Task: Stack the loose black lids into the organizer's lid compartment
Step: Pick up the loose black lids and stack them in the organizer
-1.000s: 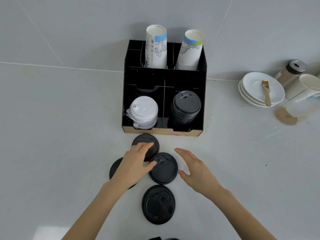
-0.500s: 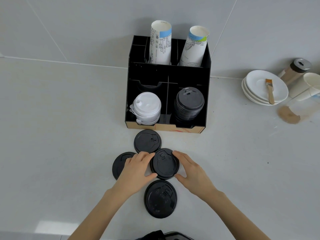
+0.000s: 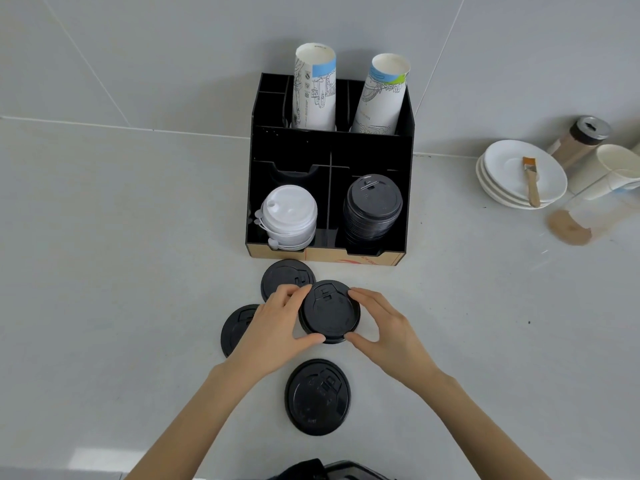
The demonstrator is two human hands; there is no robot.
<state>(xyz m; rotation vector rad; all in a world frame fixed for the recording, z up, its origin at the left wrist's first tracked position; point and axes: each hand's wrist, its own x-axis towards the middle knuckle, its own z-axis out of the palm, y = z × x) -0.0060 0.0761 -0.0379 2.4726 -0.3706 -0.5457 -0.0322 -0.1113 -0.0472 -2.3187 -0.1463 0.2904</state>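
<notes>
I see both hands, L (image 3: 277, 327) & R (image 3: 388, 330), have closed in since 1 s ago, fingers (image 3: 304, 338) now grasping centre lid (image 3: 329, 311) at rim, likely lift-off next twd black lid stack (image 3: 373, 206) in organizer (image 3: 332, 147).

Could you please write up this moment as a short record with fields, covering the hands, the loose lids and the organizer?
left hand: fingers on the left edge of the middle lid
right hand: fingers on the right edge of the same lid
other loose lids: far lid, left lid, near lid, flat on the counter
organizer: black lid stack front right, white lid stack front left, two cup stacks behind
</notes>
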